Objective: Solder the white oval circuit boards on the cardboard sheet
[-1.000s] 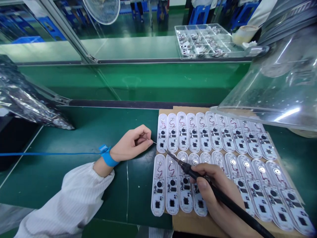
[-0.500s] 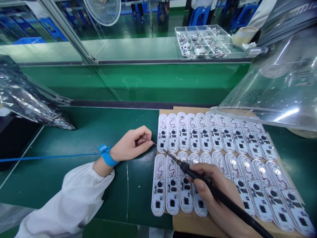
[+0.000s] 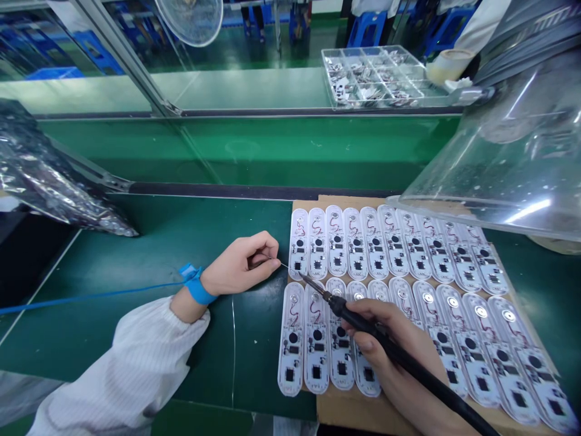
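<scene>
Circuit boards (image 3: 394, 290), white and oblong, lie in two tight rows on a sheet of brown cardboard (image 3: 345, 415) at the near right of a green workbench mat (image 3: 181, 242). At the left end of the far row, the first board (image 3: 298, 251) meets the dark tip of a soldering iron (image 3: 363, 324), which the right hand (image 3: 399, 363) grips like a pen, fingers closed around the black barrel as it slants up and left across the near row. From the left, the left hand (image 3: 240, 266) rests on the mat just beside the boards, thumb and fingers pinched shut on a thin solder wire (image 3: 281, 263) whose free end points at the same corner of that board, close to the iron's tip; whether wire and tip touch cannot be told. A blue wrist strap (image 3: 197, 286) circles the left wrist above a white sleeve (image 3: 131, 369), and its blue cord (image 3: 91, 297) runs off to the left over the mat. A clear curved plastic hood (image 3: 508, 163) overhangs the far right boards. At far left lies a crinkled silvery bag (image 3: 49, 175). Beyond a green conveyor belt (image 3: 254, 151), a clear compartment tray (image 3: 376, 75) of small parts sits on the far shelf, with a white fan (image 3: 190, 18) farther back.
</scene>
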{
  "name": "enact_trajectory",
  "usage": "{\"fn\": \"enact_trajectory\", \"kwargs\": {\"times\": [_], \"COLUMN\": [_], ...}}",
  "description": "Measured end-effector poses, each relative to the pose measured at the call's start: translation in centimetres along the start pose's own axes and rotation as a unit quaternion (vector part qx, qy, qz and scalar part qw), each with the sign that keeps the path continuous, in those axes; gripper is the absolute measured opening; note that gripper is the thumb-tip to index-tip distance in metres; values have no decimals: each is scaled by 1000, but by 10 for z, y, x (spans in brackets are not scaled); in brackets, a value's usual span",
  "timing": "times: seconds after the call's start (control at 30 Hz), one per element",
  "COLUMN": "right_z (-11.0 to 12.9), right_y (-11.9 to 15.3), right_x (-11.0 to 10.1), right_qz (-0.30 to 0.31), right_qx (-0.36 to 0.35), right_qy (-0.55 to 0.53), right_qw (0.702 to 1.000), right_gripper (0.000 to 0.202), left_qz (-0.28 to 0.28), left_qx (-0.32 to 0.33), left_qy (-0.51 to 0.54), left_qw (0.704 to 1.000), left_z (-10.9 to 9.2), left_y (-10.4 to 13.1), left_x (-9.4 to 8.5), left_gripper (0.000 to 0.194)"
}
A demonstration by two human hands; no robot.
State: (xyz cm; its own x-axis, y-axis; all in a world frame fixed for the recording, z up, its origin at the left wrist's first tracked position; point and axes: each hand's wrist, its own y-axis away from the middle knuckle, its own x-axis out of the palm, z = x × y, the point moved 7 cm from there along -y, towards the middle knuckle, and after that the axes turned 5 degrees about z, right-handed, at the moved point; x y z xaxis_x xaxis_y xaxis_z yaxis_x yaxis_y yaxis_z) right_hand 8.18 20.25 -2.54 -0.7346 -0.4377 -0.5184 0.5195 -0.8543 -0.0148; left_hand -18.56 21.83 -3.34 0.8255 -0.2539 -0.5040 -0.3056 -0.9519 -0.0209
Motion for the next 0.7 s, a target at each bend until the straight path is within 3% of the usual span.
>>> {"fn": "enact_trajectory", "kwargs": {"times": [0.3,0.7], "right_z": [-9,-2], "right_y": [2,-3], "right_x": [6,4], "right_qz": [33,33], "right_qx": [41,12], "right_qy": [10,33], "right_qw": [999,999], "right_gripper": [32,40], "left_qz": [6,20], "left_qx": [14,19], "left_qy": [-15,-50], "left_qw": [1000,998], "left_z": [-1,-4], "left_y": [1,-1], "left_x": [-1,0], "left_gripper": [9,10]}}
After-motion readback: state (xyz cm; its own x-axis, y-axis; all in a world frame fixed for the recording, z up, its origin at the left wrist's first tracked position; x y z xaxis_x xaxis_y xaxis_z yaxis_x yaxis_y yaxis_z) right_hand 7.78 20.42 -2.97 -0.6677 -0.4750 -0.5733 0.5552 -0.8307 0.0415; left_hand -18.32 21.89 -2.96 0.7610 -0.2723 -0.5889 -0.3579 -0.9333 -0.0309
